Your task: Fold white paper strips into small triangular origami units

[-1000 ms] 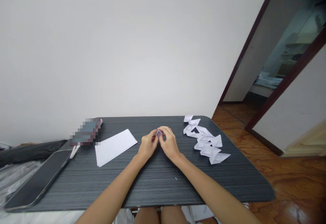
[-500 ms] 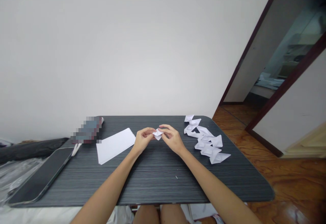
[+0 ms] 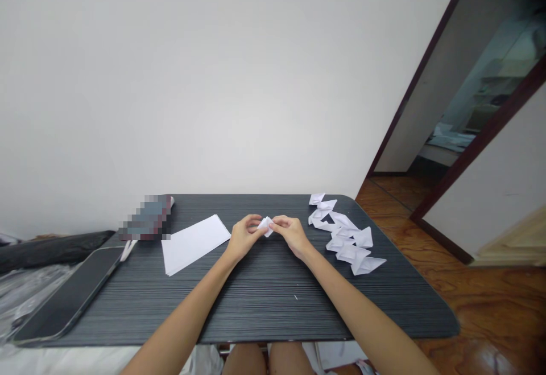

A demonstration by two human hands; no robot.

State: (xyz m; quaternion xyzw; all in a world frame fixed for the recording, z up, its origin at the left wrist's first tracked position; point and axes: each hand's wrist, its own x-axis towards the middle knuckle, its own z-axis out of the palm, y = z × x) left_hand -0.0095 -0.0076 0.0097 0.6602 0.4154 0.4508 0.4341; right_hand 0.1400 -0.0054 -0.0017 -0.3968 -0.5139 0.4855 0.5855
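A small folded piece of white paper is pinched between my two hands above the middle of the dark striped table. My left hand grips its left side with closed fingers. On the other side, my right hand holds it with thumb and fingertips pressed together. To my left a stack of flat white sheets lies on the table. To my right lies a cluster of several finished folded paper shapes.
A dark phone lies at the table's left front corner. A blurred-out object sits at the back left. A white wall stands behind the table. At the right are a wooden floor and an open doorway.
The folded paper was hidden between my fingertips, then opened out a little; now both hands pinch it slightly lower and closer together. The view has shifted a bit.
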